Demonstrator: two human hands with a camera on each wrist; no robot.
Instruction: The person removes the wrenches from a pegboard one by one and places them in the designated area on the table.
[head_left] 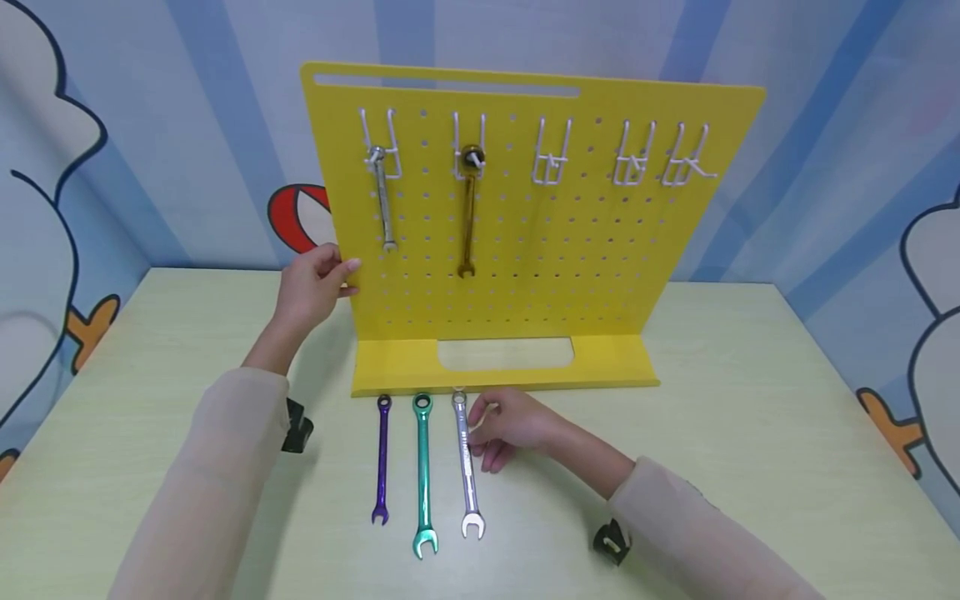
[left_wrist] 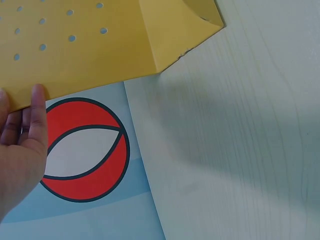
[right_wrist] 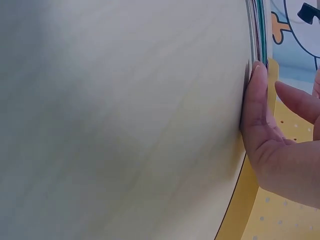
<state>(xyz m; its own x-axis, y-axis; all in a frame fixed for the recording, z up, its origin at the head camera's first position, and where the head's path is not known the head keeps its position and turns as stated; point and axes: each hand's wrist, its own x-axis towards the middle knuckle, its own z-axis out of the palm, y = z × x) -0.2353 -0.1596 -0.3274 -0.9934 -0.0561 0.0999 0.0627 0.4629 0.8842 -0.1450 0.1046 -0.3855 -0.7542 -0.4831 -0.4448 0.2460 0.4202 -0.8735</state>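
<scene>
Your left hand (head_left: 313, 282): pinching the left edge of the yellow board (head_left: 570, 279), thumb on its front, fingers behind.
Purple wrench (head_left: 382, 458): lying on the table (head_left: 750, 475) in front of the board's base, ring end toward it.
Hung silver wrench (head_left: 384, 204): on your board's leftmost hook, fork end down.
Green wrench (head_left: 423, 471): on the table, right of the purple one, ring end toward the board.
Brass wrench (head_left: 468, 217): on the second hook, fork end down.
Loose silver wrench (head_left: 467, 462): rightmost of your row of three on the table.
Your right hand (head_left: 517, 425): just beside that wrench, fingers loosely bent, thumb apart from them; whether they touch it, cannot tell.
Three further hooks (head_left: 551, 158): along the board's upper right.
</scene>
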